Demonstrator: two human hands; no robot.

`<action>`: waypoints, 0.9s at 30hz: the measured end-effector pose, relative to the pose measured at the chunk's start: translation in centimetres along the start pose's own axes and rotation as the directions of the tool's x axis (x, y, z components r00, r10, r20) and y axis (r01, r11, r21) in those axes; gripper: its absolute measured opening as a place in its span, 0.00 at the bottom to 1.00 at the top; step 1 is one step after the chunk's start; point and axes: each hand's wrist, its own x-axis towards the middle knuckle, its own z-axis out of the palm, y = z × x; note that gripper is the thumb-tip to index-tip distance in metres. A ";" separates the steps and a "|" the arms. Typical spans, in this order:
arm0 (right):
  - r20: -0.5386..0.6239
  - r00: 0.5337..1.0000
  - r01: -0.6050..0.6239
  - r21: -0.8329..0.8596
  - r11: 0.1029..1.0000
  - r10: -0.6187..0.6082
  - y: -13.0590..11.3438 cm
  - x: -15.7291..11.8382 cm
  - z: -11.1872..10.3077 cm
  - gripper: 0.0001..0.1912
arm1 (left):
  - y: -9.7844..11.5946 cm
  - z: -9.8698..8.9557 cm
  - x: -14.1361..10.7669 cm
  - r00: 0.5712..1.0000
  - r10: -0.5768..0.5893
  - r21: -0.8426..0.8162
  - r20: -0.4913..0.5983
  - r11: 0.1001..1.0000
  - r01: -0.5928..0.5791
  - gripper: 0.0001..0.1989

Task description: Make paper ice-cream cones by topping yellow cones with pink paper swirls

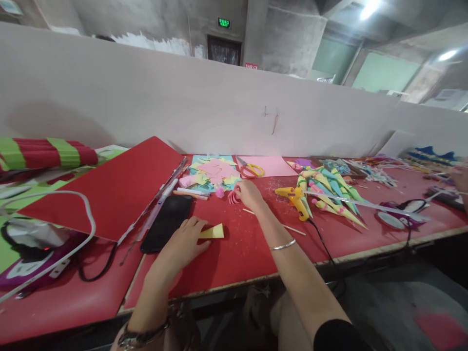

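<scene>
My left hand (188,240) is low over the red table, its fingers bent around a small pale yellow paper piece (215,231). The paper sticks out to the right between thumb and fingers. Farther forward, my right hand (250,195) has its fingertips closed on a pink-and-white striped curl (232,197); the tips are partly hidden. Just left of that curl sits a pink pom-pom (220,192). A thin pale stick (294,230) lies under my right forearm. The yellow hot glue gun (294,199) rests to the right of it.
Paper scraps (215,171), scissors (251,169) and a pink sheet (276,165) lie at the back. Paper cones (332,190) are piled on the right. A black phone (166,224), pens (192,193) and a large red board (124,190) are on the left. The glue gun's cord drops over the front edge.
</scene>
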 end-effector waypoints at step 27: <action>-0.256 0.888 0.457 0.583 0.672 -0.382 -2.4 -12.5 -2.9 0.11 | 4.8 -2.5 -0.9 0.944 0.319 -0.389 -0.086 0.861 -0.327 0.14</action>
